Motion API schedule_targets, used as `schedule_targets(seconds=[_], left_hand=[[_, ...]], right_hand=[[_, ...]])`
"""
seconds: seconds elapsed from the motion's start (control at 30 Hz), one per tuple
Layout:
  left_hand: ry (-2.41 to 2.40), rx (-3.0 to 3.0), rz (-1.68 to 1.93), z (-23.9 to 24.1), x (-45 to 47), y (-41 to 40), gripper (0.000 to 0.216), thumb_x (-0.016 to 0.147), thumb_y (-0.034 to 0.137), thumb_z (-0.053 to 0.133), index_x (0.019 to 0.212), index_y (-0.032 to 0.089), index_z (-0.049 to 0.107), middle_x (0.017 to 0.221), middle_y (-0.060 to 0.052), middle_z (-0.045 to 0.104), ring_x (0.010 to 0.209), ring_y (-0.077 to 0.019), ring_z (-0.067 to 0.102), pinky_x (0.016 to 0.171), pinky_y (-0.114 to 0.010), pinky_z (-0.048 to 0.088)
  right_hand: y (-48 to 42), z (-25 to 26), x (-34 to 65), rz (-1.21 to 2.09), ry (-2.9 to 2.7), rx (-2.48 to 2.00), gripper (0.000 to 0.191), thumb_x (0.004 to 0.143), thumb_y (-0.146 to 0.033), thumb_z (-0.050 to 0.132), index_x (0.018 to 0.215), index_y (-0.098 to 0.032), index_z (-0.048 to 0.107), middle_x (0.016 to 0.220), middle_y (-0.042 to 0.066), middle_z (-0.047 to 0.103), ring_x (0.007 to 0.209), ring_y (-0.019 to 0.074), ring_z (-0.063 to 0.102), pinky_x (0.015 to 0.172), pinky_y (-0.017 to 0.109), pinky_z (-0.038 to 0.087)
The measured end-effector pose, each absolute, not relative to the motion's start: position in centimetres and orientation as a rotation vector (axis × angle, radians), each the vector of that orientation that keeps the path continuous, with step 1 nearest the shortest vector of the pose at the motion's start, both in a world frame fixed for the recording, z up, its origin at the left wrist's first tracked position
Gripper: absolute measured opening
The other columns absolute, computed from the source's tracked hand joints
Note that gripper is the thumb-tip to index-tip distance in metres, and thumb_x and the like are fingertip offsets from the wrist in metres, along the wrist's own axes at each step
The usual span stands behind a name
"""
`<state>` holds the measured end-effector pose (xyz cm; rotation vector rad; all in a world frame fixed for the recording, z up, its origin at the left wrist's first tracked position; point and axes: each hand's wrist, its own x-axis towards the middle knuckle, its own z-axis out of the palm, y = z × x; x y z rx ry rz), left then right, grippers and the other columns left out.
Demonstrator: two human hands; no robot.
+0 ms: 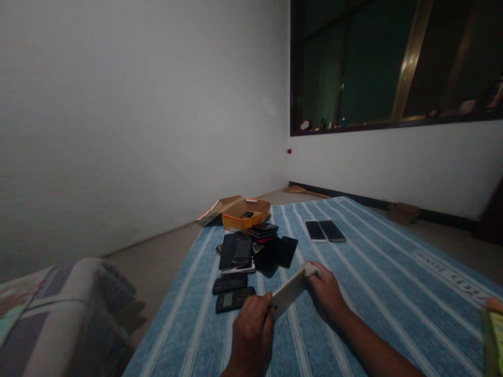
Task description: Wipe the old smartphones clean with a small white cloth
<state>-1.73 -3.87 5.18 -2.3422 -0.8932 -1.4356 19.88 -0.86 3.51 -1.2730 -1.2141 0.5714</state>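
Observation:
My left hand (251, 324) grips the near end of a pale smartphone (288, 291), held tilted above the blue striped mat (377, 293). My right hand (328, 293) is closed at the phone's far end, pressing a small white cloth (313, 269) against it. Just beyond my hands lies a heap of dark phones (251, 251), with two black keypad phones (232, 292) nearest my left hand. Two smartphones (325, 231) lie side by side farther out on the mat.
An open orange cardboard box (245, 212) with a small dark item inside sits at the mat's far edge. A folded patterned blanket (66, 314) lies at the left. White walls and a dark window (393, 63) stand behind. A yellow-green object (494, 335) pokes in at the right.

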Motion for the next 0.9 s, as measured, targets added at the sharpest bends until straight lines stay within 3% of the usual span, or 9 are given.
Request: schedule_targets(seconds=[0.6, 0.9], left_hand=[[-0.856, -2.351, -1.446, 5.3, -1.6, -4.3, 0.02, 0.1, 0.016, 0.042, 0.109, 0.015, 0.061, 0.075, -0.005, 0.067, 0.065, -0.0171, 0.066, 0.056, -0.026, 0.055], [-0.834, -2.372, -1.43, 5.3, -1.3, -4.5, 0.022, 0.097, 0.01, 0.042, 0.11, 0.014, 0.06, 0.074, -0.005, 0.065, 0.064, -0.0169, 0.063, 0.054, -0.025, 0.053]], right_hand=[[0.1, 3.2, 21.1, 0.436, -1.245, -1.399, 0.016, 0.061, -0.028, 0.046, 0.063, -0.022, 0.061, 0.058, 0.0, 0.06, 0.06, 0.0198, 0.057, 0.059, 0.028, 0.039], [0.1, 3.9, 20.8, 0.499, -1.165, -1.336, 0.019, 0.067, -0.029, 0.048, 0.072, -0.021, 0.065, 0.062, 0.0, 0.061, 0.061, 0.02, 0.057, 0.057, 0.028, 0.042]])
